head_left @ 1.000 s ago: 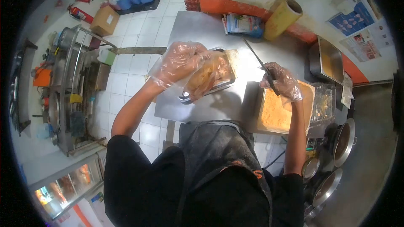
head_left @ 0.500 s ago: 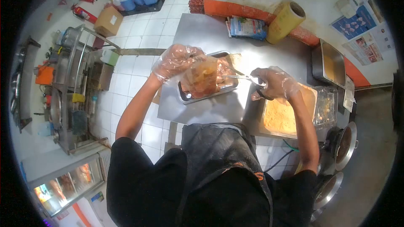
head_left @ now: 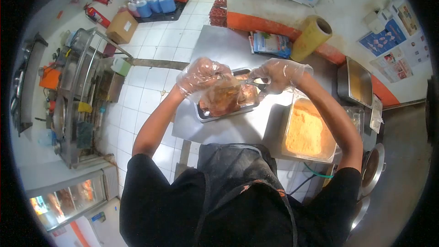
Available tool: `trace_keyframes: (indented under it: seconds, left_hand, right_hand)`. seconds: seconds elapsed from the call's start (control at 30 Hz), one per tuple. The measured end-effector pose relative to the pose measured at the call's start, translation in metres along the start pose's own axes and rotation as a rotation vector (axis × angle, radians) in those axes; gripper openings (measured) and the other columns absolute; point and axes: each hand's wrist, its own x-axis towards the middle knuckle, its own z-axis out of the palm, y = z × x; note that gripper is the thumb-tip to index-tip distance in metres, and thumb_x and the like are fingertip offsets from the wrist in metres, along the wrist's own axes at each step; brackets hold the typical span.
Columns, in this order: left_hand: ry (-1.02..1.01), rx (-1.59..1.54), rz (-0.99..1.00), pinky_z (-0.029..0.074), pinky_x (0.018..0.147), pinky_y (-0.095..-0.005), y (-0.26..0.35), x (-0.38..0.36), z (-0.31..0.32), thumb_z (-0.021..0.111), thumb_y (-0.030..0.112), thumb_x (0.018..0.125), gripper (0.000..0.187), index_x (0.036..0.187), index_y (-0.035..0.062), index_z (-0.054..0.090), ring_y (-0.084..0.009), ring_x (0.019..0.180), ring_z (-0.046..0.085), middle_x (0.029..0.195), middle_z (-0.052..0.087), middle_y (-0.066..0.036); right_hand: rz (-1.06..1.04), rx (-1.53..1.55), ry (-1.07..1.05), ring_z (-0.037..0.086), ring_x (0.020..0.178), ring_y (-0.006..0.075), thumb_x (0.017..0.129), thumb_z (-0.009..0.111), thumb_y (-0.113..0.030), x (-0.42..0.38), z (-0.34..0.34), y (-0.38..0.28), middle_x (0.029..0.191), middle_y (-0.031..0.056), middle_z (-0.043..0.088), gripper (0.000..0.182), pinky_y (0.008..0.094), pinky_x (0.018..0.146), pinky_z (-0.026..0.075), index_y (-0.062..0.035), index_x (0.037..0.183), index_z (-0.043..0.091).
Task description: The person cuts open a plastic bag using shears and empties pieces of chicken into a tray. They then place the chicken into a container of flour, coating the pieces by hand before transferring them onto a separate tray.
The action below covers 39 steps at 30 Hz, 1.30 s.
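Clear plastic gloves cover both my hands. My left hand (head_left: 204, 76) is closed around the gathered top of a clear plastic bag (head_left: 222, 98) with reddish-brown contents. Beneath the bag is a metal tray (head_left: 227, 115) with pale pink raw meat pieces (head_left: 248, 94) in it. In my right hand (head_left: 277, 76) are scissors (head_left: 250, 82), their blades pointing left at the upper part of the bag, near my left fingers. The tray stands on a steel table (head_left: 192, 126).
Right of the tray stands a pan of orange-yellow powder (head_left: 307, 130), with a clear plastic container (head_left: 356, 115) beside it. Along the wall are a blue packet (head_left: 270, 43), a yellow wrap roll (head_left: 308, 41) and a deep metal pan (head_left: 354, 82). A metal rack (head_left: 80, 87) stands left.
My right hand has moved up and left with the scissors, bringing the blades closer to my left hand. My left hand still grips the bag over the tray. The view has shifted slightly.
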Motion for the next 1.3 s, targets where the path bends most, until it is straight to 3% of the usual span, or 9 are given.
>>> trace_keyframes:
  seconds: [0.17, 0.4, 0.5, 0.57, 0.7, 0.97, 1.1, 1.17, 1.3]
  left_hand:
    - [0.034, -0.153, 0.051, 0.052, 0.074, -0.0351, -0.02, -0.008, 0.004, 0.065, 0.032, 0.084, 0.034, 0.101, 0.0037, 0.073, -0.0276, 0.077, 0.064, 0.093, 0.072, -0.013]
    - [0.046, -0.196, 0.037, 0.053, 0.078, -0.0334, -0.026, -0.006, 0.006, 0.066, 0.035, 0.085, 0.037, 0.101, 0.0026, 0.073, -0.0226, 0.08, 0.066, 0.094, 0.073, -0.011]
    - [0.031, -0.08, -0.048, 0.054, 0.077, -0.0333, -0.023, -0.006, 0.004, 0.066, 0.027, 0.085, 0.028, 0.1, 0.0038, 0.074, -0.0216, 0.08, 0.068, 0.094, 0.074, -0.01]
    - [0.084, -0.217, 0.13, 0.054, 0.074, -0.0333, -0.031, -0.006, 0.006, 0.065, 0.016, 0.086, 0.019, 0.098, 0.005, 0.075, -0.0232, 0.078, 0.069, 0.093, 0.075, -0.012]
    - [0.042, -0.12, 0.085, 0.055, 0.073, -0.0337, -0.014, 0.0, 0.003, 0.063, 0.009, 0.085, 0.018, 0.098, 0.005, 0.076, -0.0247, 0.076, 0.069, 0.093, 0.075, -0.013]
    - [-0.027, -0.058, 0.003, 0.056, 0.077, -0.036, -0.013, -0.007, 0.007, 0.062, 0.005, 0.082, 0.022, 0.1, 0.0021, 0.075, -0.0193, 0.081, 0.07, 0.092, 0.075, -0.015]
    - [-0.107, 0.08, -0.084, 0.055, 0.081, -0.0362, -0.03, -0.017, 0.008, 0.062, 0.008, 0.086, 0.022, 0.104, 0.0056, 0.075, -0.0204, 0.087, 0.07, 0.099, 0.075, -0.012]
    - [0.117, 0.503, 0.221, 0.052, 0.084, -0.0352, -0.054, -0.025, 0.022, 0.064, 0.014, 0.088, 0.027, 0.113, 0.0092, 0.073, -0.0209, 0.092, 0.067, 0.107, 0.073, -0.009]
    - [-0.013, 0.137, -0.207, 0.051, 0.095, -0.035, -0.006, -0.019, 0.019, 0.069, 0.02, 0.09, 0.028, 0.116, 0.008, 0.07, -0.0247, 0.106, 0.064, 0.114, 0.072, -0.006]
  right_hand:
    - [0.025, -0.083, -0.017, 0.066, 0.082, 0.0408, 0.077, 0.07, -0.032, 0.006, 0.002, 0.002, 0.084, 0.0219, 0.069, 0.044, 0.0496, 0.076, 0.051, -0.0097, 0.115, 0.068]
    - [-0.109, -0.086, 0.111, 0.065, 0.093, 0.0382, 0.078, 0.071, -0.029, 0.016, 0.015, -0.002, 0.094, 0.0199, 0.068, 0.05, 0.046, 0.082, 0.052, -0.0111, 0.124, 0.065]
    - [0.137, -0.025, -0.074, 0.068, 0.083, 0.0374, 0.079, 0.067, -0.031, 0.015, 0.0, -0.015, 0.087, 0.0205, 0.069, 0.039, 0.0491, 0.077, 0.053, -0.0115, 0.113, 0.069]
    - [0.015, -0.086, -0.069, 0.066, 0.081, 0.0375, 0.08, 0.067, -0.028, 0.015, -0.005, -0.015, 0.086, 0.0217, 0.068, 0.045, 0.0472, 0.075, 0.053, -0.0147, 0.123, 0.067]
    - [-0.223, -0.173, 0.188, 0.066, 0.075, 0.0369, 0.079, 0.068, -0.027, 0.035, 0.017, -0.002, 0.082, 0.021, 0.068, 0.044, 0.0473, 0.072, 0.053, -0.0175, 0.122, 0.068]
    - [-0.014, -0.314, -0.175, 0.069, 0.079, 0.0384, 0.074, 0.074, -0.04, 0.072, 0.003, -0.04, 0.082, 0.0202, 0.071, 0.036, 0.0467, 0.071, 0.055, -0.0073, 0.09, 0.075]
    - [-0.045, -0.236, -0.077, 0.069, 0.079, 0.0378, 0.073, 0.076, -0.037, 0.093, 0.028, -0.027, 0.085, 0.0204, 0.072, 0.033, 0.0461, 0.071, 0.055, -0.0052, 0.08, 0.074]
    - [-0.053, -0.248, 0.035, 0.069, 0.079, 0.0376, 0.07, 0.079, -0.042, 0.102, 0.049, -0.009, 0.085, 0.0202, 0.072, 0.039, 0.0466, 0.072, 0.055, -0.0045, 0.081, 0.074]
    - [-0.156, -0.208, -0.031, 0.069, 0.082, 0.037, 0.072, 0.078, -0.038, 0.086, 0.038, -0.018, 0.091, 0.0177, 0.073, 0.035, 0.0472, 0.074, 0.055, -0.0107, 0.093, 0.075]
